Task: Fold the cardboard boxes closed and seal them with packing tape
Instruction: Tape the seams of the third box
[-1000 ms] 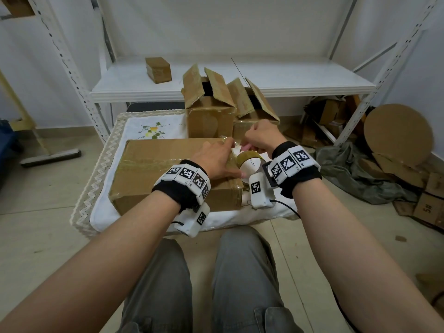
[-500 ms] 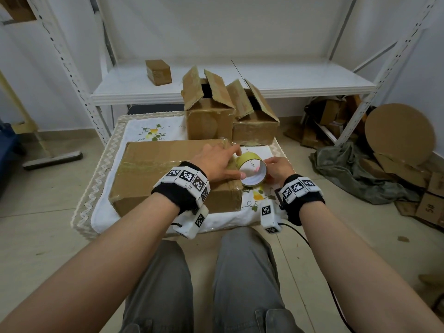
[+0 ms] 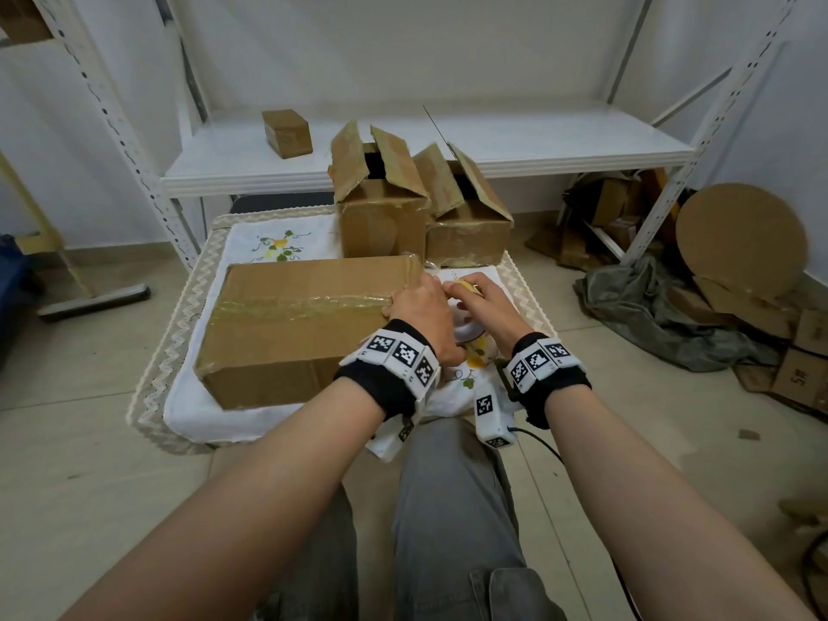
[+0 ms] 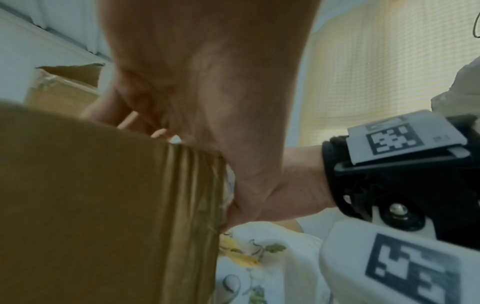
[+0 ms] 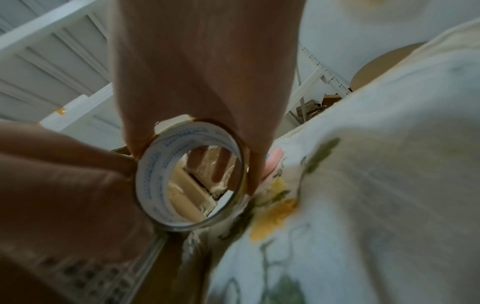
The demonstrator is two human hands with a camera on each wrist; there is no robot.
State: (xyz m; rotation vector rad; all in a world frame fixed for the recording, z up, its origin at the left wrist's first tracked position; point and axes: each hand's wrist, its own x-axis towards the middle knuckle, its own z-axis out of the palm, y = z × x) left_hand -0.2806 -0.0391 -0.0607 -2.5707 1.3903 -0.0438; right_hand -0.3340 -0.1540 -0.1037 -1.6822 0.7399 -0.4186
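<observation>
A large closed cardboard box (image 3: 286,333) lies on the white cloth, with a strip of packing tape (image 3: 309,302) along its top seam. The same tape runs down the box's right end (image 4: 197,185). My left hand (image 3: 421,311) sits on the box's top right edge, heel against the taped end, fingers curled at the tape there. My right hand (image 3: 486,302) is right beside it and grips the tape roll (image 5: 155,174) by its outer rim. The fingertips of both hands nearly meet above the roll (image 3: 466,327). Two boxes with raised flaps (image 3: 381,208) (image 3: 468,226) stand behind.
The low table (image 3: 152,396) with lace trim carries all three boxes. A small closed box (image 3: 286,132) sits on the white shelf (image 3: 560,141) behind. Cardboard scraps, a round cardboard disc (image 3: 739,244) and a grey cloth lie on the floor at the right. My knees are under the table's near edge.
My right hand dropped to the right with the roll, then came back up against my left hand at the box's right end. The left hand stayed on that edge.
</observation>
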